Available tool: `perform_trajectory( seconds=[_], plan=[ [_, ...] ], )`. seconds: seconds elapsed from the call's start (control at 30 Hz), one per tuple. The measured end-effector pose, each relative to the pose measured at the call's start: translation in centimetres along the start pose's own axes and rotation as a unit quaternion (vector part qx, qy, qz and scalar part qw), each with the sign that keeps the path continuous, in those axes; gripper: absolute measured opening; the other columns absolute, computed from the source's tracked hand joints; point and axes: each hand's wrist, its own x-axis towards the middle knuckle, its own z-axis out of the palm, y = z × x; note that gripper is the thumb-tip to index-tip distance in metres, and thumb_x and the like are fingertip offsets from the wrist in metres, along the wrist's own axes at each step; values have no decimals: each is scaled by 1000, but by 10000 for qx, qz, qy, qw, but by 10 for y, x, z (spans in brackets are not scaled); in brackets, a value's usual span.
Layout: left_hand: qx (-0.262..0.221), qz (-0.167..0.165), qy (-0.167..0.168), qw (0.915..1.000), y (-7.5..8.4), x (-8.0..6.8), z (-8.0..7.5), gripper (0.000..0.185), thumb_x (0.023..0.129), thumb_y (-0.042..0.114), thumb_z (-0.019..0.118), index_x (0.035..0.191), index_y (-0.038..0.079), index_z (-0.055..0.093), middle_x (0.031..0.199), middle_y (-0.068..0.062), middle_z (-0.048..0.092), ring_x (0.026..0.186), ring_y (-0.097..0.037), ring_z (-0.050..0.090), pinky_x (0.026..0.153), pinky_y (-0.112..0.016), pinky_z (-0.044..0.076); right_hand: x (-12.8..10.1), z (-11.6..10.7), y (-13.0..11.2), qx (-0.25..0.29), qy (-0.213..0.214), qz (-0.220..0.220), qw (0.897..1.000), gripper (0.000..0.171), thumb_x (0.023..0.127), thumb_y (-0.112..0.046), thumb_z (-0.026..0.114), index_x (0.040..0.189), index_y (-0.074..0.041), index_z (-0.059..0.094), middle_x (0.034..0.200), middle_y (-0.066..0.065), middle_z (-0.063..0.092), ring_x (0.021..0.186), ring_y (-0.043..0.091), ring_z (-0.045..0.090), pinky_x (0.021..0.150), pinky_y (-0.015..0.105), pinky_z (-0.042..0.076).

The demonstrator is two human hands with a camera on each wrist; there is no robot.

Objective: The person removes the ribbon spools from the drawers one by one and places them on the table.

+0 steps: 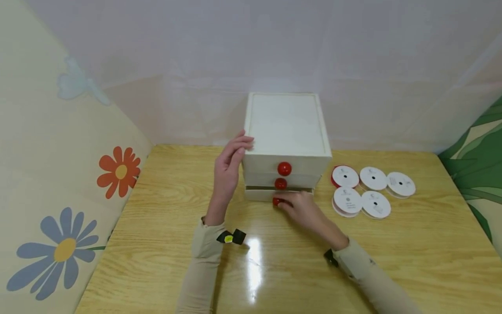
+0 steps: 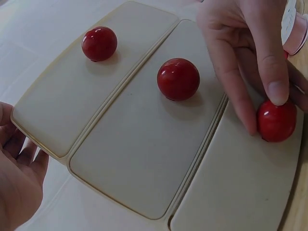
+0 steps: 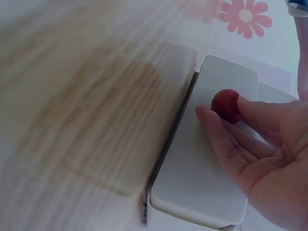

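Observation:
A white chest of three small drawers [image 1: 288, 122] with round red knobs stands against the back wall. Its bottom drawer [image 1: 259, 195] sticks out slightly, with a dark gap above its front. My right hand [image 1: 303, 210] pinches the red knob [image 3: 225, 106] of that drawer between thumb and fingers. My left hand [image 1: 228, 168] rests on the chest's left top edge, fingertips over the lid. In the left wrist view the middle knob [image 2: 178, 79] and top knob [image 2: 99, 44] are untouched.
Several white ribbon spools [image 1: 348, 200] lie in two rows on the wooden table [image 1: 157, 226], right of the chest. One spool [image 1: 345, 176] shows red ribbon. A pale wall is behind, and a flower-printed panel [image 1: 64, 248] stands on the left.

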Motion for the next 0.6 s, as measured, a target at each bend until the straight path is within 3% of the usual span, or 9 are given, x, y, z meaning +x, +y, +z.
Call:
perform_trajectory(
  seconds=[0.13, 0.6],
  plan=[
    [-20, -18, 28, 10000, -1, 0, -1, 22, 106, -2, 47, 110, -17, 64, 126, -13, 69, 147, -27, 43, 125, -42, 31, 3, 2, 2, -78, 94, -13, 9999, 22, 89, -1, 78, 111, 0, 78, 104, 13, 78, 95, 27, 75, 81, 43, 64],
    [-64, -19, 22, 10000, 0, 0, -1, 24, 106, -1, 47, 111, -17, 64, 126, -9, 69, 147, -26, 43, 125, -42, 31, 6, 0, 7, -96, 152, -141, 9997, 15, 91, 1, 76, 106, -1, 79, 100, 11, 78, 91, 23, 75, 77, 40, 64]
  ],
)
